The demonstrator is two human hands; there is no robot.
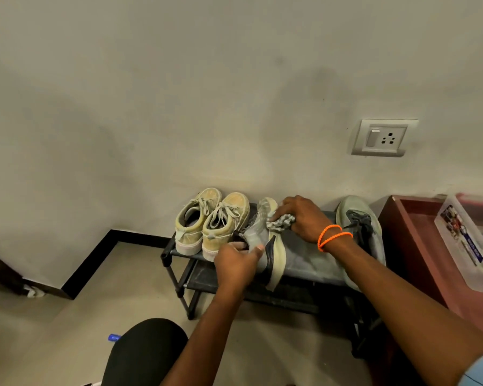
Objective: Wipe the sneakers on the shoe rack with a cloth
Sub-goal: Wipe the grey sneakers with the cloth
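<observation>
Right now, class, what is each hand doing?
Left hand: fingers grip the heel of the grey sneaker.
Right hand: fingers hold the cloth against that sneaker.

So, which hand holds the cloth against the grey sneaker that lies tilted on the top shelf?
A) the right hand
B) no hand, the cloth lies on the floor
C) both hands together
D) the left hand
A: the right hand, the one with orange bands at its wrist, grips the patterned cloth on the grey sneaker, while the left hand holds the sneaker near its heel.
</observation>
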